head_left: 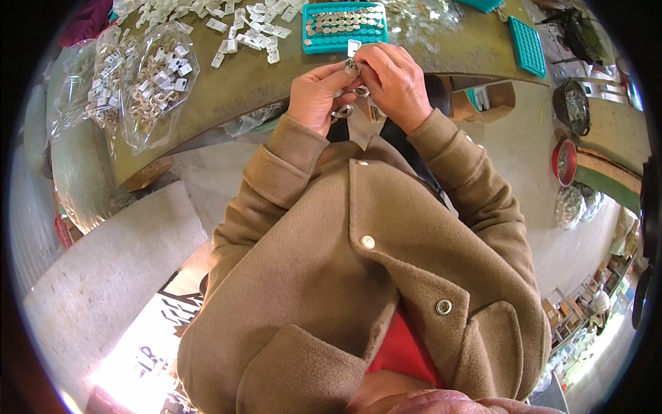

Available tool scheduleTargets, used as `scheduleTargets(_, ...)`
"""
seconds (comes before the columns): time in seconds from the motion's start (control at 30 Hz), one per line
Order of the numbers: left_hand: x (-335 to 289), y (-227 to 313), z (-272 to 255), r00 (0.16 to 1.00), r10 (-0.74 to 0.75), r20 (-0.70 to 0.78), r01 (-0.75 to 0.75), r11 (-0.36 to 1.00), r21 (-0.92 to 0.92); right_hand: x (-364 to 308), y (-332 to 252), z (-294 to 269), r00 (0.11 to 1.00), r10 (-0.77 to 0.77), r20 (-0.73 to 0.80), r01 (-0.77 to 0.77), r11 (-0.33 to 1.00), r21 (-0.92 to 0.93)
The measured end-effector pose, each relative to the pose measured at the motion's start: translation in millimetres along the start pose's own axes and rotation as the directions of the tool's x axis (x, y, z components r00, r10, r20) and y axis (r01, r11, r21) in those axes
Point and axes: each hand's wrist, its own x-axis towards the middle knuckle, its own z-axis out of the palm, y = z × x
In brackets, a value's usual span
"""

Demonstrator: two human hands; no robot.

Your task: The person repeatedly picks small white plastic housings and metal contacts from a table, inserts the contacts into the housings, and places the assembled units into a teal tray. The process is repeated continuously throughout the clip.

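Pinched between the thumb and fingers of a worker's left hand [314,94], a small metal piece [352,67] shows at the upper center of the frame; the right hand [398,81] curls in beside it, its exact hold hidden. Shiny metal rings [344,111] show just below. Beyond, a teal tray [324,49] bears round pieces [341,22]; white plastic parts [258,31] lie scattered at upper left.

A long table [238,86] with an olive-brown top spans the upper part of the view. Pale grey floor [531,179] spreads to the right, where 1 red basin [565,163] stands. Crowded shelves [569,314] line the lower right; bright white light [131,341] glares at lower left.
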Motion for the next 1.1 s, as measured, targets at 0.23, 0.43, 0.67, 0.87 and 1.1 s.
scheduleTargets(0.23,-1.4,-14.1,1.9,0.994,0.106,-0.005,-0.106,0.994,0.007,-6.0,-3.3,-0.9,0.998,0.054,0.018,-0.056,0.993,0.108)
scheduleTargets(0.43,-3.9,-14.2,0.0,0.974,0.227,0.010,-0.226,0.966,0.126,-5.6,1.3,-5.9,0.864,0.456,0.214,-0.501,0.732,0.461)
scheduleTargets(0.67,-7.6,-12.2,-1.9,0.977,0.193,0.087,-0.204,0.970,0.135,-8.5,-8.4,-6.1,0.694,0.572,0.437,-0.645,0.226,0.730)
scheduleTargets(0.87,-11.1,-14.3,3.3,0.997,0.011,0.081,-0.011,1.000,0.004,-13.8,-18.5,5.4,0.720,0.602,0.345,-0.678,0.504,0.535)
scheduleTargets(1.1,0.6,-23.7,-15.0,0.935,-0.210,0.286,0.313,0.869,-0.384,-17.1,-14.5,-6.3,0.618,0.555,0.557,-0.726,0.131,0.675)
